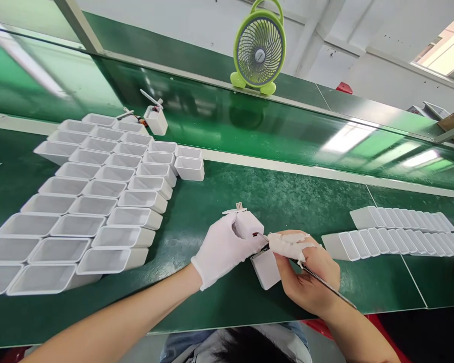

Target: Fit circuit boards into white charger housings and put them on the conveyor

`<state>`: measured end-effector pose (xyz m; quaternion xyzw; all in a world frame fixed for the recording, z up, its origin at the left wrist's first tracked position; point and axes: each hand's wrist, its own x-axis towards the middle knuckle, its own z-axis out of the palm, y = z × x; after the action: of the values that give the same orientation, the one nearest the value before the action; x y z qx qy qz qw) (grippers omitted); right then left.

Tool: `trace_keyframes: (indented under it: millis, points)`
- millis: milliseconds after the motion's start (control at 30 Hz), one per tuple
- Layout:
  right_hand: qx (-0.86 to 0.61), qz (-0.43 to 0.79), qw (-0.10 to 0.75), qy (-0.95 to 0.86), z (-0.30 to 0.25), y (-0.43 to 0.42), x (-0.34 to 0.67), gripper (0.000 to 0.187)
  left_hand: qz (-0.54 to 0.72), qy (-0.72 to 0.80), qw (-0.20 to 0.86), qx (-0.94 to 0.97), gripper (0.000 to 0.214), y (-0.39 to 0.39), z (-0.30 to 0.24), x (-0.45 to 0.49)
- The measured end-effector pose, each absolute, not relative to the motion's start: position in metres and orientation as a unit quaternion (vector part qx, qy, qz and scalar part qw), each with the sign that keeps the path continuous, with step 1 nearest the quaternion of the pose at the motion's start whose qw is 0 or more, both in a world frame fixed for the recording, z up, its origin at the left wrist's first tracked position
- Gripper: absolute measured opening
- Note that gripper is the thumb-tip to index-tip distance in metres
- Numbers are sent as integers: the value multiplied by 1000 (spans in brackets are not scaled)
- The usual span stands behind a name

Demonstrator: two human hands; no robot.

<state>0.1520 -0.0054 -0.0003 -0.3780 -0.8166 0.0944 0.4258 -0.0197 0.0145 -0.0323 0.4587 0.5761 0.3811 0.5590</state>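
Note:
My left hand [221, 249], in a white glove, is closed around a small white plug housing [248, 223] with metal prongs sticking out of its top. My right hand [306, 269], with white finger cots on the fingertips, pinches thin metal tweezers [318, 278] whose tip touches the side of that housing. A second white box-shaped shell [265, 269] lies on the green bench just below and between my hands.
Many open white shells [94, 206] stand in rows on the left of the green bench [212, 201]. Two rows of white shells [401, 232] lie on their sides at the right. A green fan [259, 48] stands on the far ledge. One shell with tools in it [156, 118] sits at the back.

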Motion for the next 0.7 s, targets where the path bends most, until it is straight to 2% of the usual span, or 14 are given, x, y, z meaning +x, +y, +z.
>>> trace_keyframes:
  millis: [267,500,700]
  points:
    - [-373,85,432,-817,-2,-7,152,33,383,562,575,455,18,15,-37,-20]
    - [-329,49,394,-857,3,-5,152,33,360,604,546,455,30,13,-41,-19]
    - [-319,44,341,-883,8,-9,153,29,374,592,544,463,23,13,-35,-18]
